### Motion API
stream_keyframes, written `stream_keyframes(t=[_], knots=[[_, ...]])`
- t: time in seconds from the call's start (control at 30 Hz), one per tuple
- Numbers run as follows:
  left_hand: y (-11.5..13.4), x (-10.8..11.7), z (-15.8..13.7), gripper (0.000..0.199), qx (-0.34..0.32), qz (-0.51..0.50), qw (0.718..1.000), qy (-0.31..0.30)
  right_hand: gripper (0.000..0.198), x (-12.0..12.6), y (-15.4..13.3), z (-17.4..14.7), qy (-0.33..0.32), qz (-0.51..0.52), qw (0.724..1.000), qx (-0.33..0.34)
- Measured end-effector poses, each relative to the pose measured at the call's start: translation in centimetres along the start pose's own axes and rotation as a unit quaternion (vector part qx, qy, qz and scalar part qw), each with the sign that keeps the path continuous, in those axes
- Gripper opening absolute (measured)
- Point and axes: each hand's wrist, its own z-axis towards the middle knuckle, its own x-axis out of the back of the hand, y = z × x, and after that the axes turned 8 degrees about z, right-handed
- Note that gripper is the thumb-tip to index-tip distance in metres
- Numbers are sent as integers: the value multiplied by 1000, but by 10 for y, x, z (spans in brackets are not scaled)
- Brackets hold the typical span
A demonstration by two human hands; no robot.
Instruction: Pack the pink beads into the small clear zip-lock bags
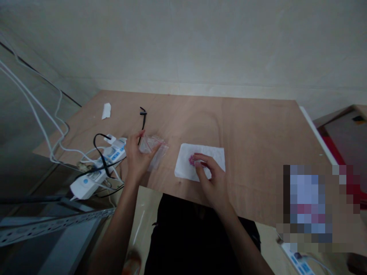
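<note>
My left hand [138,156] is at a clear plastic zip bag [155,162] with a reddish seal line. Its thumb lies over the bag and its fingers curl at the bag's left edge, so the bag sits in its grip. On a white cloth or paper sheet [182,170] lies a small cluster of pink beads [191,159], perhaps strung together. My right hand [212,173] reaches over this sheet, thumb and index finger closed at the beads' right side. Some pink shows between these fingers.
At the left edge are white power strips [86,185] with tangled cables. A black strap [143,118] and a white scrap [106,110] lie farther back on the wooden table [258,145]. A blurred-out item [306,202] is at right. A wall stands behind.
</note>
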Motion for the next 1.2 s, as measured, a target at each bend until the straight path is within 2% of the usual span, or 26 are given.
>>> stream_keyframes(t=[0.1,0.2,0.33,0.43,0.5,0.57,0.67,0.73,0.8,0.9,0.97,1.03,1.13,1.2], knots=[[27,24,-8,60,-109,4,994,-20,17,-5,-21,17,-42,26,999,22],[53,40,-18,55,-178,-28,982,-51,13,-17,-32,30,-113,80,989,-43],[70,45,-31,55,-194,-70,974,-97,21,-28,-27,28,-165,213,952,-148],[75,47,-39,69,-182,-97,967,-149,27,-25,-21,18,-167,254,935,-179],[78,48,-43,80,-163,-110,962,-192,19,-18,-21,12,-165,219,949,-158],[82,49,-48,84,-153,-115,955,-227,5,-10,-24,8,-182,140,967,-112],[91,49,-56,71,-156,-111,946,-263,21,4,-29,1,-220,35,973,-56],[97,48,-61,61,-158,-112,941,-276,20,12,-31,-3,-227,13,972,-58],[102,46,-67,56,-156,-114,939,-285,8,17,-34,-8,-232,-3,969,-87],[104,44,-74,45,-158,-107,934,-303,22,23,-38,-15,-247,-70,960,-112],[102,45,-78,34,-156,-110,931,-311,19,29,-38,-18,-262,-98,955,-100],[98,45,-82,23,-146,-121,933,-306,12,39,-29,-15,-248,-96,962,-64],[89,48,-88,17,-111,-145,940,-288,11,54,0,1,-166,-148,975,-7],[86,51,-92,21,-68,-162,943,-283,17,61,22,16,-151,-230,961,7]])
